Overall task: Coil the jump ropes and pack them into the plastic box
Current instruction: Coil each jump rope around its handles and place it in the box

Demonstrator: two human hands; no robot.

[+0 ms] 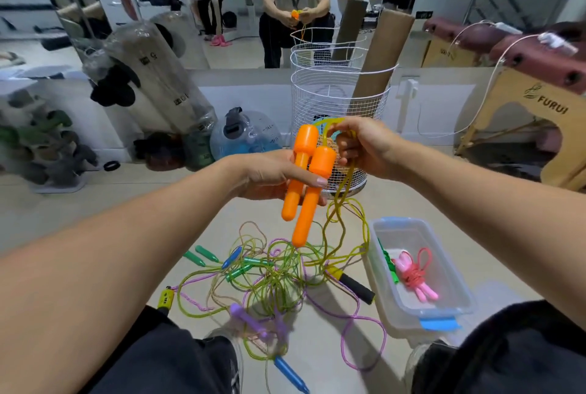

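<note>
A white wire basket [339, 101] holds a cardboard tube [380, 54] before a mirror [196, 12].

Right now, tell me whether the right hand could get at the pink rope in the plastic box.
Probably not yet. The right hand is pinching the yellow cord of the orange handles. The pink rope lies uncovered in the open plastic box below it, so the way looks free once it lets go.

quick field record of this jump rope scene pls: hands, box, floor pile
left hand: grips both orange handles
right hand: pinches a loop of the yellow rope
plastic box: open, holds a coiled pink rope and something green
floor pile: tangled ropes, uncoiled
wire basket: behind the hands
</note>
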